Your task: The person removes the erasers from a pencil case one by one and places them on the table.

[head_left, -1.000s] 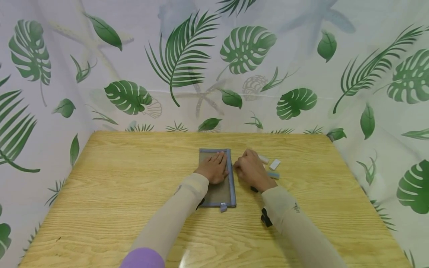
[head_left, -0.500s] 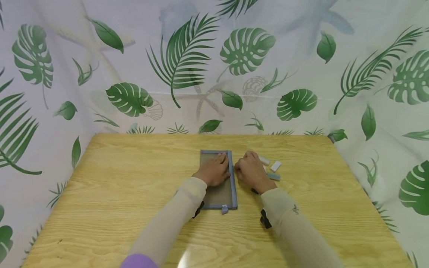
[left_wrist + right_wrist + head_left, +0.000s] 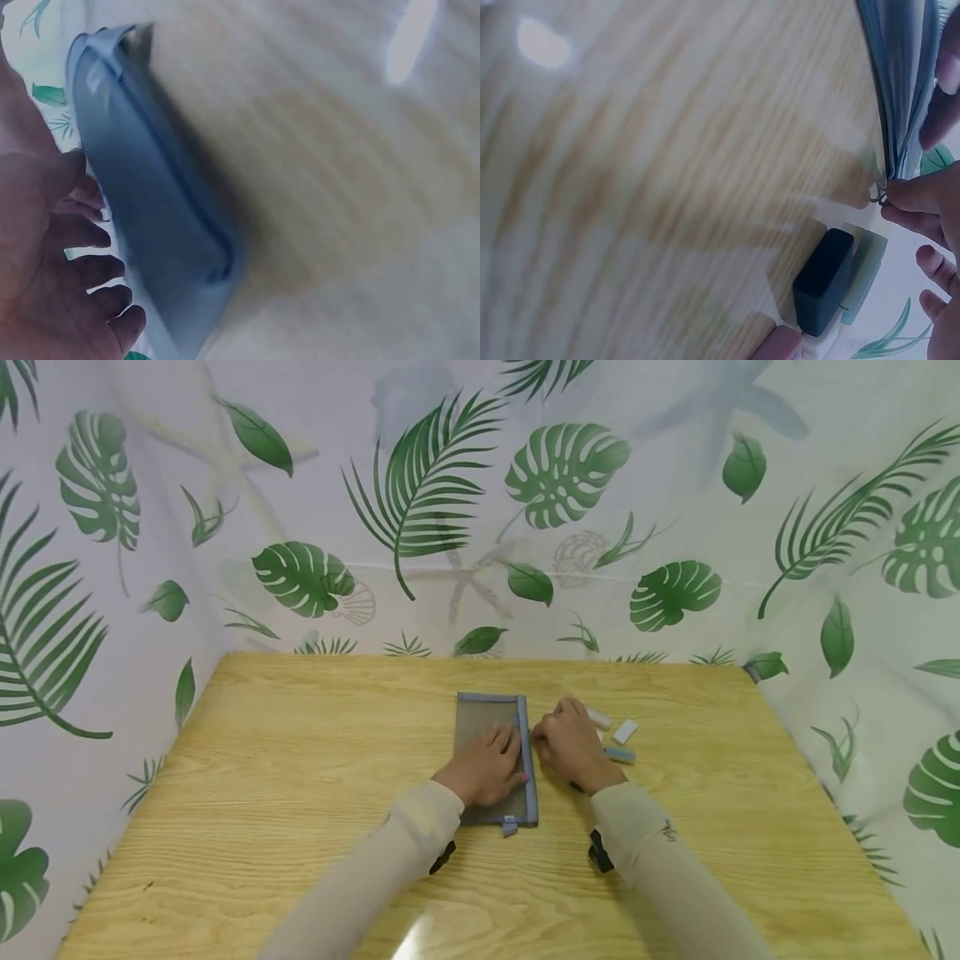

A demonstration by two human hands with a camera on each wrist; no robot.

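Note:
A flat grey mesh zipper pouch (image 3: 477, 714) with blue-grey edging lies on the table, a small fabric tab (image 3: 510, 829) at its near end. My left hand (image 3: 487, 767) rests on the pouch, fingertips by its right edge. In the left wrist view, the fingers of that left hand (image 3: 67, 277) are spread and slightly bent along the pouch (image 3: 150, 180). Thumb and forefinger of my right hand (image 3: 573, 745) pinch a small zipper pull (image 3: 883, 195) at the pouch's right edge, as the right wrist view shows.
Right of the right hand lie several small blocks: a white block (image 3: 625, 732), a blue block (image 3: 620, 755), a dark block (image 3: 823, 281), a green block (image 3: 864, 274) and a pink block (image 3: 778, 345). A leaf-patterned cloth (image 3: 450, 568) hangs round the wooden table (image 3: 337, 735).
My left hand has slid along the pouch towards me. The right hand has stayed at the pouch's right edge. The head view has shifted slightly.

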